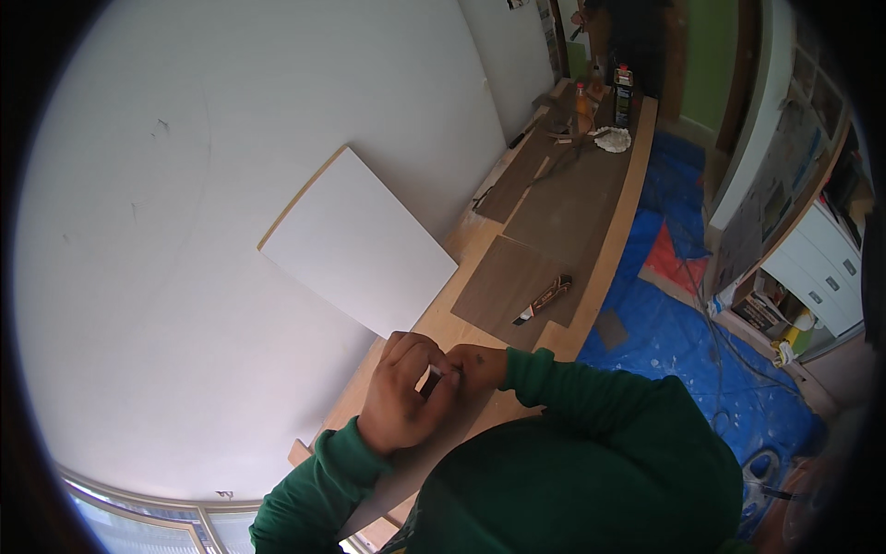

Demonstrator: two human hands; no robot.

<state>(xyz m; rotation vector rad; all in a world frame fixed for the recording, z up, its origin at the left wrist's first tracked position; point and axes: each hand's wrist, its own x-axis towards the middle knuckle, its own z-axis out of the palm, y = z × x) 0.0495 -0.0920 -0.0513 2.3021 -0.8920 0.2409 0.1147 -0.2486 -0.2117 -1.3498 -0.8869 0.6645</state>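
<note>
My left hand (403, 392) is closed, its fingers curled round something. Against it, my right hand (472, 369) is bent inward, with its fingers curled and partly hidden. Between the two hands shows a small piece with a white end and a dark side (430, 379); I cannot make out its kind. Beneath them lies a long wooden board (429, 323). Beyond my right hand, a knife-like tool (546, 297) with a brown and black handle lies on a grey-brown sheet (489, 282).
A white panel (360, 240) leans on the wall at the left. Bottles (623, 97) and a crumpled white clump (612, 138) stand at the board's far end, near a person in dark clothes (637, 37). Blue sheeting (655, 323) with cables covers the floor at the right, beside white drawers (812, 268).
</note>
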